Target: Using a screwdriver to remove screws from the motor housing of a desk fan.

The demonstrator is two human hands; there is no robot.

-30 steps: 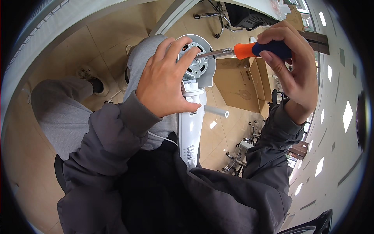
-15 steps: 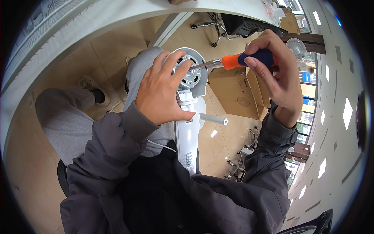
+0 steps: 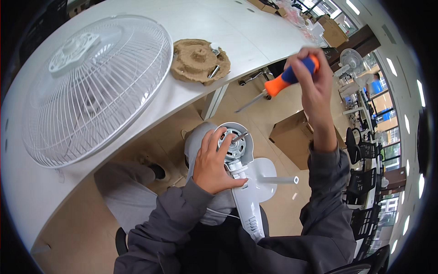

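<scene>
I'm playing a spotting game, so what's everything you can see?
Near table: one, white, upper left
Fan cage: one, white, on the table
Pulp tray: one, brown, on the table
Fan body: one, white, lower middle
Motor: one, silvery, on the fan body
Screwdriver: one, orange and blue, upper right
Cardboard boxes: several, brown, right side
Standing fan: one, white, upper right
Chairs: several, black, right side
Trouser legs: two, grey, left of middle
Left hand: one, bare, touching the motor
Right hand: one, bare, gripping the screwdriver
</scene>
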